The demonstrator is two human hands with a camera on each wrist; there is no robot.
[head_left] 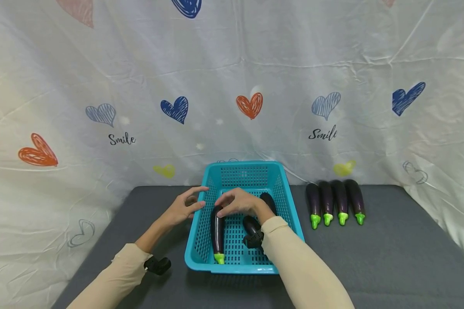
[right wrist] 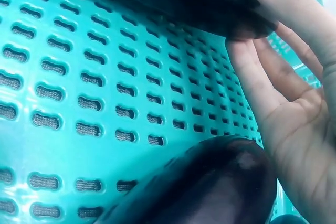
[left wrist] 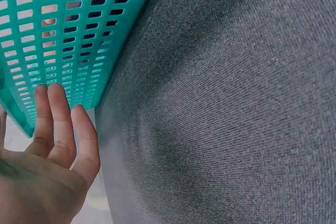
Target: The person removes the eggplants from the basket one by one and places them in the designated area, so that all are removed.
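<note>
A dark purple eggplant (head_left: 218, 234) lies lengthwise along the left side of the turquoise plastic basket (head_left: 247, 269), its green stem end towards me. My right hand (head_left: 237, 201) reaches into the basket and pinches the far, blunt end of this eggplant between thumb and fingers; the right wrist view shows the thumb on one side and fingertips on the other. Beneath the right wrist lies another eggplant (right wrist: 210, 182), partly hidden by the arm. Farther back on the right is a third eggplant (head_left: 268, 201). Outside the basket's left wall, my left hand (head_left: 181, 209) holds nothing, fingers spread near the rim.
To the right of the basket, several eggplants (head_left: 326, 197) lie side by side on the grey cloth-covered table (head_left: 394, 249), stems facing me. Behind the table hangs a white curtain (head_left: 216, 77) printed with hearts. The basket's perforated side walls stand around the eggplants inside.
</note>
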